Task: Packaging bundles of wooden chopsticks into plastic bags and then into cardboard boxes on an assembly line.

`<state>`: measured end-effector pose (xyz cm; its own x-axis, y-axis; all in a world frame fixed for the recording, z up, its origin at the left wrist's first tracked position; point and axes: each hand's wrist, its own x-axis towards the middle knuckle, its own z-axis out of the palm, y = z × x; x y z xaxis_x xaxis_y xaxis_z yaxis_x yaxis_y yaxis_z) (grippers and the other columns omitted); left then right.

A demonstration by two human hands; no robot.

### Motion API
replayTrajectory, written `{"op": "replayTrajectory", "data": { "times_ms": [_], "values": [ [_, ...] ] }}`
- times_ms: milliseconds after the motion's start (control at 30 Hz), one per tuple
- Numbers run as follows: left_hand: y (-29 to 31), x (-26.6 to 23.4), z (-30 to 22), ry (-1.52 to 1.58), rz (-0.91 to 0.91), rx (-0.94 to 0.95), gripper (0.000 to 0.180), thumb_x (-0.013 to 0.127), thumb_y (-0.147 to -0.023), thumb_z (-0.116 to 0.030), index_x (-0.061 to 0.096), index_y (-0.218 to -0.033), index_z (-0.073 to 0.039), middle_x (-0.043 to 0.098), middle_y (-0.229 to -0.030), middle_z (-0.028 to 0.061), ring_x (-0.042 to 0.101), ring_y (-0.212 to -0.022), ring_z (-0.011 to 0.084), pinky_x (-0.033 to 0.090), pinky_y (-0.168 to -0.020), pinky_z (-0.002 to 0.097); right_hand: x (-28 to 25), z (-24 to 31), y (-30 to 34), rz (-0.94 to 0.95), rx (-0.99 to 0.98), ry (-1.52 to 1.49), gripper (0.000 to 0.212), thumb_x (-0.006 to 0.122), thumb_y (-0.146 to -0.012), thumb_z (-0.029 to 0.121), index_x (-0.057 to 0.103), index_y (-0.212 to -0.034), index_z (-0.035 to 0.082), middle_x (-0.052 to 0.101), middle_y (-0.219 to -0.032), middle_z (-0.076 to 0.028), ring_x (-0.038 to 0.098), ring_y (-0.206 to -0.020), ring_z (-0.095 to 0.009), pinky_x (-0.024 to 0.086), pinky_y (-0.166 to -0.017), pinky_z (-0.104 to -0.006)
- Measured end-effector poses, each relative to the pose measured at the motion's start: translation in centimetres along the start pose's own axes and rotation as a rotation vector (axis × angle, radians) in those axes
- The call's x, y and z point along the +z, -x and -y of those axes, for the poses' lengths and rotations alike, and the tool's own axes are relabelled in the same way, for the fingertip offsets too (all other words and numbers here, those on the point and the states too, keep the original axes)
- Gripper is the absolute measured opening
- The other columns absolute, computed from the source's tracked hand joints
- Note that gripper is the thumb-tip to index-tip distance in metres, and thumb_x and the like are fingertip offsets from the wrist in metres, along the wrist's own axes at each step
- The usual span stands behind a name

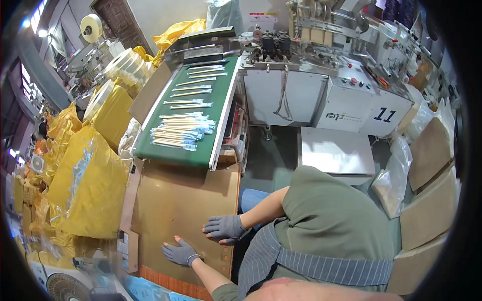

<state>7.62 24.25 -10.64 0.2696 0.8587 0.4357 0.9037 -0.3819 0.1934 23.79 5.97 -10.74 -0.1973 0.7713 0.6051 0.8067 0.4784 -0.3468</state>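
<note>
My left hand [181, 252], in a grey glove that leaves the fingertips bare, lies flat on a brown tabletop [175, 200] with its fingers spread. Farther right, my right hand [223, 229] wears the same kind of glove and rests palm down near the tabletop's right edge, fingers stretched out. Neither hand holds anything. Beyond the tabletop a green conveyor belt [175, 120] slopes down toward it. A pile of thin wooden sticks in clear and blue wrappers [182, 131] lies at the belt's near end, with single wrapped sticks [192, 92] spaced out behind it.
Yellow plastic bags [90, 185] crowd the left side. A white packaging machine [351, 100] with buttons stands at the back right, a low white box [335, 150] before it. Clear bags [394, 175] and cardboard boxes [429, 190] line the right. A fan [68, 288] sits at lower left.
</note>
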Motion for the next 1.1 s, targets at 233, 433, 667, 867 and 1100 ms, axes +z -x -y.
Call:
{"op": "replayTrajectory", "data": {
  "times_ms": [233, 433, 667, 867, 1100],
  "values": [
    [0.0, 0.1, 0.1, 0.007, -0.012, -0.001, 0.063, 0.050, -0.089, -0.048, 0.050, -0.124, 0.005, 0.048, -0.131, 0.0211, 0.043, -0.124, 0.0346, 0.033, -0.103, 0.0454, -0.4, 0.2, -0.1, -0.004, 0.000, -0.011, 0.048, 0.055, -0.077, 0.031, 0.050, -0.113, 0.001, 0.049, -0.122, -0.023, 0.045, -0.117, -0.040, 0.033, -0.099, -0.0526],
    [0.0, -0.2, -0.1, 0.019, -0.007, -0.007, 0.063, 0.051, -0.089, -0.047, 0.050, -0.124, 0.005, 0.048, -0.131, 0.0214, 0.043, -0.123, 0.0346, 0.033, -0.103, 0.0452, -0.5, 0.3, -0.2, 0.004, 0.012, -0.014, 0.048, 0.056, -0.076, 0.031, 0.050, -0.114, 0.001, 0.049, -0.123, -0.023, 0.044, -0.118, -0.040, 0.033, -0.099, -0.0520],
    [0.0, -0.3, -0.4, 0.013, -0.039, 0.002, 0.061, 0.053, -0.088, -0.047, 0.051, -0.123, 0.003, 0.050, -0.129, 0.0215, 0.045, -0.122, 0.0343, 0.035, -0.101, 0.0438, -1.2, 0.6, -0.3, 0.025, 0.029, -0.032, 0.048, 0.057, -0.077, 0.030, 0.050, -0.114, 0.002, 0.048, -0.123, -0.023, 0.044, -0.118, -0.039, 0.032, -0.100, -0.0516],
    [0.2, -0.3, -0.4, 0.034, -0.004, 0.001, 0.063, 0.051, -0.089, -0.047, 0.050, -0.124, 0.005, 0.048, -0.130, 0.0223, 0.044, -0.122, 0.0351, 0.034, -0.102, 0.0452, -1.0, 0.6, 0.1, 0.014, 0.027, -0.020, 0.047, 0.054, -0.079, 0.031, 0.050, -0.115, 0.001, 0.048, -0.124, -0.023, 0.044, -0.119, -0.039, 0.033, -0.099, -0.0516],
    [0.2, -0.2, 0.6, -0.025, -0.033, 0.019, 0.063, 0.052, -0.087, -0.049, 0.051, -0.124, 0.002, 0.048, -0.131, 0.0222, 0.045, -0.122, 0.0352, 0.035, -0.101, 0.0470, -0.8, 0.2, -1.5, 0.063, 0.041, -0.190, 0.038, 0.053, -0.076, 0.032, 0.051, -0.102, 0.004, 0.048, -0.114, -0.021, 0.046, -0.108, -0.040, 0.037, -0.091, -0.0516]
  ]
}}
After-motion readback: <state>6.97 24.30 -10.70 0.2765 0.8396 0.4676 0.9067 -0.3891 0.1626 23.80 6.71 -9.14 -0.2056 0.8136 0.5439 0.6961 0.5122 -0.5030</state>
